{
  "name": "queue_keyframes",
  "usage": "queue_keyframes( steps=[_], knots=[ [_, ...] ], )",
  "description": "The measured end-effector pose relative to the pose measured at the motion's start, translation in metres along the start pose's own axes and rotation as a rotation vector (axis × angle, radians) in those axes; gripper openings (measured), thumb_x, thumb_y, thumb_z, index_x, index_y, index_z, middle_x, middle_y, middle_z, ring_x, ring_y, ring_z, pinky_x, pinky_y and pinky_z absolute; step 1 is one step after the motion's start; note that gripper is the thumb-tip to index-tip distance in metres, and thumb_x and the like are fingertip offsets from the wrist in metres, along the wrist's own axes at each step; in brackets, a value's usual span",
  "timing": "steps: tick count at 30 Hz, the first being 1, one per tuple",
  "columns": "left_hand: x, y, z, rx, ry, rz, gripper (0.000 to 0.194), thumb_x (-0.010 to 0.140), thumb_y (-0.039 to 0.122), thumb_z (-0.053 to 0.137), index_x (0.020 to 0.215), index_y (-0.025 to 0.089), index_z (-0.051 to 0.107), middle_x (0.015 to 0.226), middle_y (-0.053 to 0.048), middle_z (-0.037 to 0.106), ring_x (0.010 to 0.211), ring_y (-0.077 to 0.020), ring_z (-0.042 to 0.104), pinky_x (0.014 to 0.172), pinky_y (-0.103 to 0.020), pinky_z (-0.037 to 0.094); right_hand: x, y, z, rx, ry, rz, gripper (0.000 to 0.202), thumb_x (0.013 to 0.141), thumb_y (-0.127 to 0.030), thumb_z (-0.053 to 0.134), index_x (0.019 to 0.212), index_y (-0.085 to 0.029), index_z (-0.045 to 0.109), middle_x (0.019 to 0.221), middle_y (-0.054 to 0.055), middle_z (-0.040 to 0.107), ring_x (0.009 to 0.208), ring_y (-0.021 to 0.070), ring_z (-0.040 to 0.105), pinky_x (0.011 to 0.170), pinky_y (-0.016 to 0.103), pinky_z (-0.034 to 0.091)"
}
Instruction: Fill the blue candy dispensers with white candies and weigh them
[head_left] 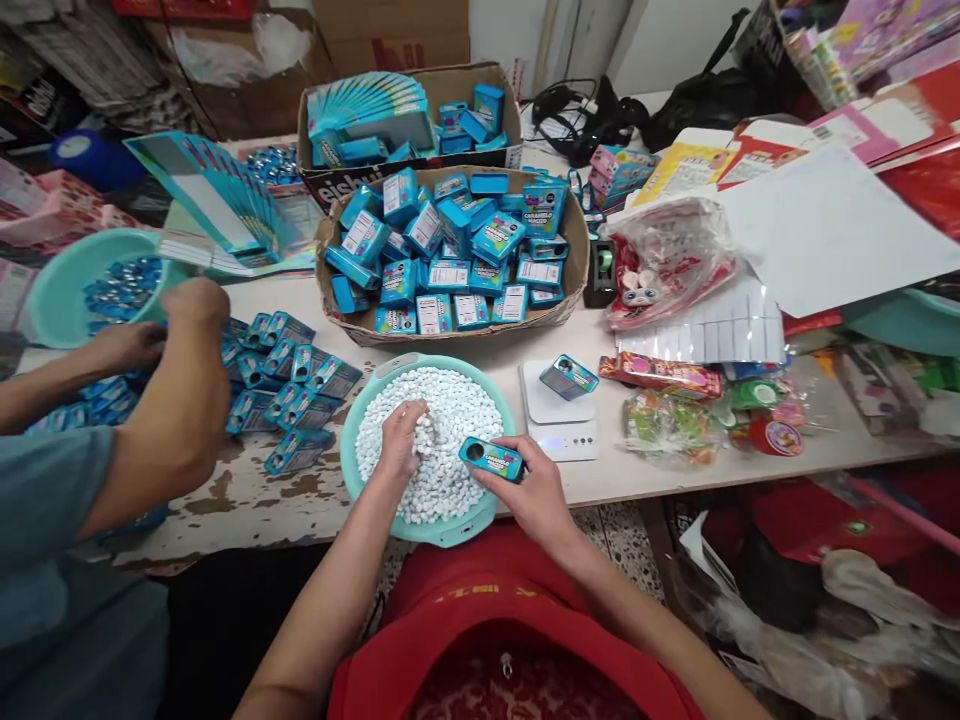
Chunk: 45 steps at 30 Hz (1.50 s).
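Over a turquoise basin [354, 400] full of small white candies [450, 400], my left hand [399, 445] is closed on a handful of the candies, a few showing at its fingers. My right hand [536, 490] grips a small blue candy box [491, 458] tilted above the basin's right side, its round dark hole facing up. Right of the basin, a white kitchen scale [559, 430] carries another blue candy box [570, 377]. A cut-down carton [360, 330] heaped with similar boxes stands behind the basin.
At left, a co-worker's arms [161, 420] reach over rows of blue boxes [292, 380] beside a turquoise bowl [52, 290] of foil-wrapped pieces. Folded blue displays [217, 200] lie behind. Bagged sweets [667, 420], a tape dispenser [602, 272] and white card sheets [840, 230] crowd the right.
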<state>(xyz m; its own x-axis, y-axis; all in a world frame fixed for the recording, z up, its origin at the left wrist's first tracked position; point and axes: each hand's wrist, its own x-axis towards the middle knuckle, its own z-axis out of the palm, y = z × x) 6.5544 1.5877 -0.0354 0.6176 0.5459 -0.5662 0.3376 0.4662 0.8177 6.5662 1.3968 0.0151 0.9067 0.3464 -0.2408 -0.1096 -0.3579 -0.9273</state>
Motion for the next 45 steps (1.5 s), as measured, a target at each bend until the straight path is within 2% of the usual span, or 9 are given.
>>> queue_keyframes(
  steps=[2, 4, 6, 11, 15, 19, 23, 28, 45],
  knots=[
    [-0.013, 0.015, 0.0, -0.182, -0.089, -0.08, 0.028, 0.061, 0.039, 0.067, 0.067, 0.019, 0.048, 0.056, 0.004, 0.048, 0.045, -0.008, 0.04, 0.042, -0.02, 0.028, 0.004, -0.004, 0.003, -0.102, -0.013, -0.134, 0.029, 0.07, -0.034, 0.073, 0.093, -0.021, 0.061, 0.094, 0.005, 0.063, 0.088, 0.0215, 0.06, 0.077, 0.033, 0.048],
    [-0.027, 0.029, 0.001, -0.316, -0.161, -0.062, 0.026, 0.063, 0.037, 0.065, 0.069, 0.019, 0.048, 0.056, 0.004, 0.048, 0.044, -0.0082, 0.042, 0.04, -0.019, 0.029, 0.008, -0.01, 0.01, -0.198, -0.046, -0.248, 0.025, 0.072, -0.029, 0.071, 0.093, -0.022, 0.06, 0.093, 0.006, 0.063, 0.09, 0.0224, 0.059, 0.078, 0.034, 0.047],
    [-0.039, 0.039, 0.004, -0.435, -0.218, -0.004, 0.024, 0.065, 0.034, 0.064, 0.07, 0.019, 0.048, 0.057, 0.003, 0.05, 0.047, -0.0095, 0.048, 0.043, -0.02, 0.036, 0.011, -0.017, 0.019, -0.3, -0.078, -0.325, 0.025, 0.073, -0.026, 0.071, 0.094, -0.021, 0.06, 0.093, 0.007, 0.063, 0.091, 0.0238, 0.058, 0.078, 0.036, 0.047],
    [-0.05, 0.046, 0.012, -0.454, -0.18, 0.181, 0.021, 0.07, 0.031, 0.064, 0.074, 0.019, 0.047, 0.062, 0.003, 0.055, 0.056, -0.0124, 0.058, 0.056, -0.026, 0.047, 0.016, -0.03, 0.039, -0.5, -0.128, -0.405, 0.026, 0.072, -0.021, 0.071, 0.095, -0.018, 0.06, 0.092, 0.008, 0.063, 0.09, 0.0266, 0.057, 0.077, 0.039, 0.047],
    [-0.049, 0.046, 0.015, -0.421, -0.122, 0.273, 0.021, 0.071, 0.031, 0.064, 0.075, 0.019, 0.046, 0.062, 0.004, 0.057, 0.055, -0.012, 0.059, 0.056, -0.025, 0.048, 0.019, -0.032, 0.041, -0.497, -0.148, -0.392, 0.028, 0.071, -0.022, 0.072, 0.096, -0.019, 0.06, 0.094, 0.007, 0.064, 0.091, 0.0258, 0.057, 0.078, 0.038, 0.047],
    [-0.051, 0.05, 0.02, -0.364, -0.032, 0.298, 0.024, 0.07, 0.032, 0.066, 0.072, 0.018, 0.047, 0.065, 0.003, 0.059, 0.055, -0.012, 0.06, 0.052, -0.023, 0.047, 0.021, -0.032, 0.039, -0.431, -0.112, -0.368, 0.028, 0.071, -0.023, 0.072, 0.095, -0.021, 0.06, 0.093, 0.006, 0.064, 0.091, 0.0247, 0.058, 0.077, 0.037, 0.047],
    [-0.052, 0.053, 0.026, -0.341, -0.038, 0.299, 0.025, 0.071, 0.035, 0.067, 0.072, 0.018, 0.048, 0.06, 0.004, 0.057, 0.051, -0.0105, 0.058, 0.051, -0.022, 0.046, 0.022, -0.03, 0.037, -0.386, -0.104, -0.353, 0.029, 0.068, -0.023, 0.074, 0.093, -0.021, 0.061, 0.092, 0.005, 0.065, 0.09, 0.0244, 0.06, 0.076, 0.036, 0.046],
    [-0.049, 0.052, 0.031, -0.342, -0.042, 0.316, 0.029, 0.073, 0.035, 0.065, 0.061, 0.017, 0.045, 0.053, 0.005, 0.05, 0.048, -0.0095, 0.054, 0.052, -0.023, 0.046, 0.023, -0.029, 0.035, -0.328, -0.042, -0.352, 0.029, 0.068, -0.024, 0.075, 0.092, -0.021, 0.061, 0.09, 0.005, 0.064, 0.09, 0.0237, 0.06, 0.076, 0.036, 0.046],
    [-0.047, 0.056, 0.04, -0.27, -0.025, 0.324, 0.027, 0.076, 0.038, 0.064, 0.065, 0.016, 0.053, 0.058, 0.002, 0.055, 0.05, -0.0109, 0.056, 0.049, -0.023, 0.044, 0.032, -0.032, 0.029, -0.29, -0.052, -0.324, 0.028, 0.067, -0.023, 0.075, 0.091, -0.022, 0.061, 0.091, 0.003, 0.065, 0.089, 0.022, 0.06, 0.076, 0.034, 0.045]
  ],
)
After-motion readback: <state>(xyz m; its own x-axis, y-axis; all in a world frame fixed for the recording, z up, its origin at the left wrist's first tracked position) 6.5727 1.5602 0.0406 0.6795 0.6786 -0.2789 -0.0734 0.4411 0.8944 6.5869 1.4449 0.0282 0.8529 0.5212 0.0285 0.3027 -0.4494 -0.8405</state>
